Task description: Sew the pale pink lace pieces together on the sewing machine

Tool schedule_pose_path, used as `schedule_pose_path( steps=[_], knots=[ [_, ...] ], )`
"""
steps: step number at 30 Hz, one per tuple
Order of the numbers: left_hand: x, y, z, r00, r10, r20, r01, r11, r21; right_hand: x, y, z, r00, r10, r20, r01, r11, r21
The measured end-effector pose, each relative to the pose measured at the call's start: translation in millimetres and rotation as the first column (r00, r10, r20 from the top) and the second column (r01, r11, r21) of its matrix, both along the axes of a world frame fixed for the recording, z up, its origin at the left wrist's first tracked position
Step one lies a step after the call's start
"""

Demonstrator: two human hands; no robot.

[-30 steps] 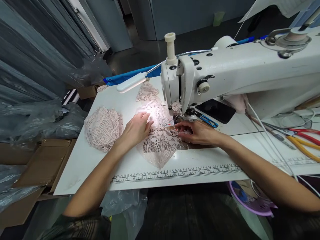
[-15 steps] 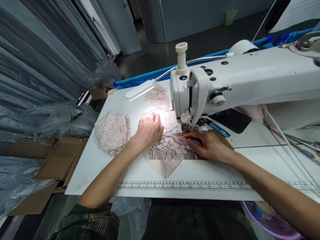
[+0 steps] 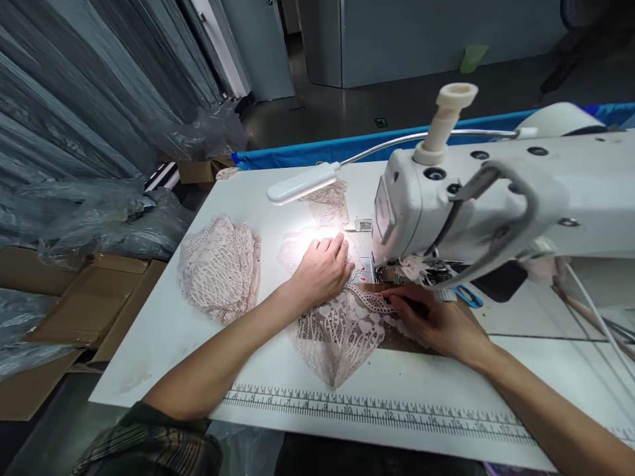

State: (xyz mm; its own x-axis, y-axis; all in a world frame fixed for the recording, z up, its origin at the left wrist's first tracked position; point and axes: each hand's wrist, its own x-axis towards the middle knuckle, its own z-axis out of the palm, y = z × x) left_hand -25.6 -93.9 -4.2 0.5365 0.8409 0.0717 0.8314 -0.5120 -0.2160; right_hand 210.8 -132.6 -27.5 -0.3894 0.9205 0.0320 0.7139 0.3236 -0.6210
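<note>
A pale pink lace piece (image 3: 337, 330) lies on the white table in front of the white sewing machine (image 3: 496, 198). My left hand (image 3: 322, 271) rests on the lace left of the needle, its fingers flat and pressing the fabric. My right hand (image 3: 436, 320) lies flat on the lace's scalloped edge just in front of the presser foot, fingertips pointing at the needle. The small lamp (image 3: 302, 184) lights the fabric behind my left hand.
A heap of pink lace pieces (image 3: 221, 268) sits at the left of the table (image 3: 198, 344). Blue-handled snips (image 3: 466, 295) lie under the machine arm. A printed ruler (image 3: 377, 410) runs along the front edge. Cardboard boxes (image 3: 74, 317) and plastic bags stand at the left.
The view has swung right and closer to the machine head. Both hands stay on the lace, edging slightly toward the needle.
</note>
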Motion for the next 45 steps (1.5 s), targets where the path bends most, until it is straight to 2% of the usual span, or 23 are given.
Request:
schedule_pose_path(
  steps=[4,8,13,17,21,23,26,28,31,33,35,37,39,45],
  knots=[
    [-1,2,-3.6,1.000,-0.011,0.026,0.010,0.999,0.044,5,3,-14.3,0.999,-0.040,-0.001,0.040,0.995,-0.090],
    [-3,2,-4.2,0.999,-0.018,0.049,0.016,0.998,0.054,7,5,-20.4,1.000,-0.019,-0.014,0.018,0.995,-0.095],
    [-7,7,-6.1,0.996,-0.028,0.082,0.028,1.000,0.001,7,5,-11.3,1.000,0.006,-0.027,-0.008,0.999,-0.051],
    [-16,18,-8.8,0.972,-0.098,0.213,0.115,0.991,-0.067,6,6,2.0,0.996,0.083,-0.009,-0.084,0.992,-0.098],
    [-19,19,-1.7,0.904,-0.187,0.384,0.191,0.981,0.027,6,8,6.2,0.994,0.070,-0.081,-0.085,0.976,-0.199],
    [-15,12,6.2,0.821,-0.294,0.489,0.333,0.943,0.008,6,9,5.9,0.989,0.054,-0.137,-0.084,0.971,-0.225],
    [-7,-2,13.0,0.659,-0.398,0.638,0.580,0.809,-0.095,5,9,6.9,0.987,0.046,-0.156,-0.083,0.967,-0.242],
    [-2,-7,9.1,0.632,-0.398,0.665,0.626,0.768,-0.135,5,8,8.8,0.986,0.059,-0.154,-0.095,0.966,-0.240],
    [-1,-5,-4.3,0.679,-0.359,0.641,0.588,0.788,-0.182,4,9,11.4,0.984,0.073,-0.163,-0.105,0.975,-0.193],
    [-3,-2,-10.0,0.717,-0.323,0.617,0.536,0.822,-0.193,4,11,12.4,0.988,0.057,-0.145,-0.073,0.992,-0.106],
    [-8,-1,-8.2,0.754,-0.312,0.578,0.488,0.855,-0.174,4,12,12.8,0.992,0.013,-0.126,-0.012,1.000,0.012],
    [-13,-4,0.8,0.779,-0.321,0.538,0.466,0.871,-0.154,5,12,12.9,0.989,-0.013,-0.144,0.028,0.995,0.100],
    [-18,-11,13.9,0.801,-0.329,0.499,0.448,0.884,-0.135,3,9,13.4,0.981,0.014,-0.193,0.012,0.991,0.135],
    [-19,-38,47.6,0.848,-0.345,0.403,0.418,0.902,-0.108,-14,-8,17.0,0.930,0.204,-0.307,-0.192,0.979,0.070]
  ],
)
